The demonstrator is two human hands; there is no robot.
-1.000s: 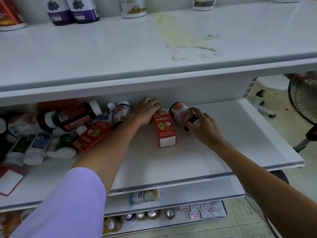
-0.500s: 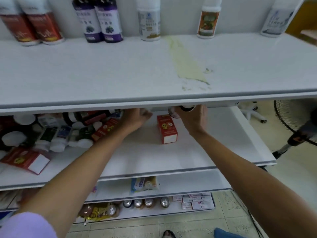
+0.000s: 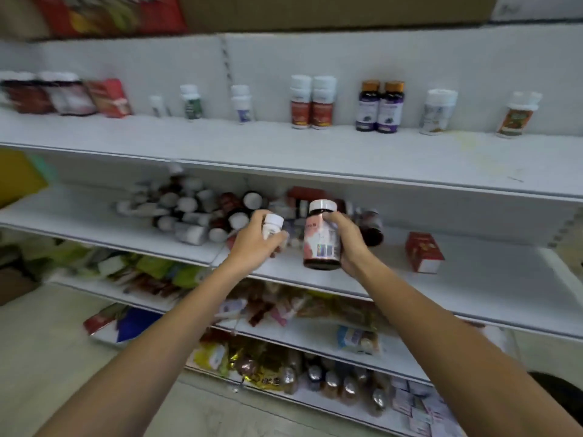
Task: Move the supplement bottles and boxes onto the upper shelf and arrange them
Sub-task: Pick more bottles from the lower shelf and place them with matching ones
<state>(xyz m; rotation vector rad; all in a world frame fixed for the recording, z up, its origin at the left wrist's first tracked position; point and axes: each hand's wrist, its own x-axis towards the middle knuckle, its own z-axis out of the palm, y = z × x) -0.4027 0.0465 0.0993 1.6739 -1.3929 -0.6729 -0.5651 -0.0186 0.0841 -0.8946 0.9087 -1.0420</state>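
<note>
Dark pink-labelled bottle (image 3: 321,238): rigid, smooth, probably weighty; right hand (image 3: 351,244) wraps its body. Small white-capped bottle (image 3: 272,225): light; left hand (image 3: 252,247) clasps it. Both held below the upper shelf (image 3: 284,149).

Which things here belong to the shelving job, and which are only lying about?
Job: dark bottle in right hand; small white bottle in left hand; bottle pile; red box; upper shelf.
Lying about: snack packets on lower shelves; cartons above.

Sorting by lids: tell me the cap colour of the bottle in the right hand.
Pink cap on the dark bottle; head view.
</note>
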